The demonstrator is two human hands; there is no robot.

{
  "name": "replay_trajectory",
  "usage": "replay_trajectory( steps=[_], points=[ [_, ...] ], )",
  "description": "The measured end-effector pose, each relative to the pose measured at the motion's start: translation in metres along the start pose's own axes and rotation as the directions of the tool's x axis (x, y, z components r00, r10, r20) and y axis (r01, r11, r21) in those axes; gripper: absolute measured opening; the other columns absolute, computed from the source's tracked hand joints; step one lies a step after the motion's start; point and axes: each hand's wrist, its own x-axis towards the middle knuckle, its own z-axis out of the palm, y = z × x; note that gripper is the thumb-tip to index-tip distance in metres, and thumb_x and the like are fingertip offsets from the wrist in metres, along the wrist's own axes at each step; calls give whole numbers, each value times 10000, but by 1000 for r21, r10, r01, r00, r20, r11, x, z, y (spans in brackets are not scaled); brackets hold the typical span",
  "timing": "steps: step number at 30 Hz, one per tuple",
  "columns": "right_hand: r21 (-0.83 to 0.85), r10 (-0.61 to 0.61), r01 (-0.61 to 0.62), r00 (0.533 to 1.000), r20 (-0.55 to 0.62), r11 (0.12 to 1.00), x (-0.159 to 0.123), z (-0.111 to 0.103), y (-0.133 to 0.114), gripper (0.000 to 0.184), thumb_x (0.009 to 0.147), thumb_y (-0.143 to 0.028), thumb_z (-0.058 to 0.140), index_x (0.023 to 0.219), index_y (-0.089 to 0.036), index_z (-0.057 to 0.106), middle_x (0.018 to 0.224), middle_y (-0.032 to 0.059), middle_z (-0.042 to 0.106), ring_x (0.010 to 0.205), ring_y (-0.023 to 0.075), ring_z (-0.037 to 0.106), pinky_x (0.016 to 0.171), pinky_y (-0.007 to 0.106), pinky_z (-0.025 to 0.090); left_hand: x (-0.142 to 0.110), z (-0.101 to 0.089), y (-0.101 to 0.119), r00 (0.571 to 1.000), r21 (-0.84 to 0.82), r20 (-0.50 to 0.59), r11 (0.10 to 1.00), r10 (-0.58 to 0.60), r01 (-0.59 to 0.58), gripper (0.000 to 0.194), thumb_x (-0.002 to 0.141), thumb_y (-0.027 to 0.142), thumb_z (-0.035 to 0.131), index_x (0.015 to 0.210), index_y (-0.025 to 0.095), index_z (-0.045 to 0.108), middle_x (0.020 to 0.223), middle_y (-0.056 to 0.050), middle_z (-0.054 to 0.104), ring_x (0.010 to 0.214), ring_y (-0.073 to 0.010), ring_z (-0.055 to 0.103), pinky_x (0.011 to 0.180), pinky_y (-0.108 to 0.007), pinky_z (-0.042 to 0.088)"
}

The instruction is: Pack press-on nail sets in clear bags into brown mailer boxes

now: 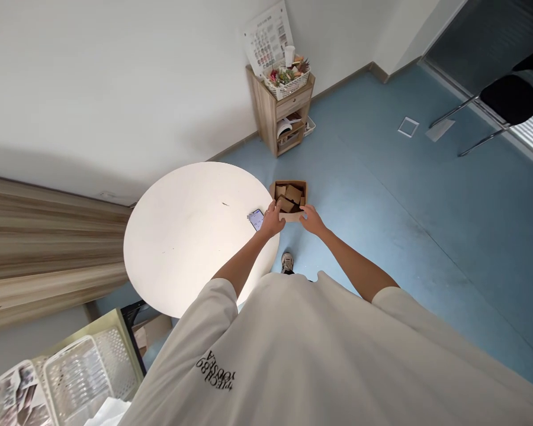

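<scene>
An open cardboard box (292,216) is held in front of me by its near side, just past the right edge of the round white table. Several small brown cardboard boxes (294,194) lie jumbled inside it. My left hand (273,219) grips the near left corner, its fingers over the rim. On the near right corner, my right hand (312,220) is closed with the thumb along the wall. A phone (256,219) with a lit screen lies on the table beside my left hand, which partly covers it from view.
The round white table (190,231) is at my left. A small wooden cabinet (266,112) against the wall carries a white basket (289,89) of mixed items. Plastic baskets (77,367) stand at lower left. A black chair (513,97) and a white square frame (408,126) are at right.
</scene>
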Motion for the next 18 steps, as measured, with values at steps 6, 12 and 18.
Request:
replay_trajectory(
  steps=[6,12,18],
  points=[
    [31,-70,69,997,38,997,6,24,-22,561,1010,-370,510,1547,-217,559,1670,146,408,1549,346,404,1253,524,411,-25,-14,-14,997,30,-12,997,-73,73,808,958,245,566,1703,188,259,1795,-162,215,1674,-344,164,1336,-554,241],
    [-8,-176,179,975,133,984,10,54,-52,532,1005,-361,506,1498,-183,596,1654,161,432,1495,359,469,1232,517,437,-68,-27,-41,981,-5,-107,987,-160,160,795,954,239,579,1690,167,288,1774,-178,269,1660,-334,222,1325,-536,280],
    [-60,-251,272,939,234,960,5,98,-94,508,1015,-350,501,1492,-204,600,1647,152,442,1483,342,488,1242,505,428,-135,-43,-78,937,-70,-202,958,-286,278,757,979,235,549,1689,184,293,1761,-169,309,1656,-318,240,1324,-532,286]
  ],
)
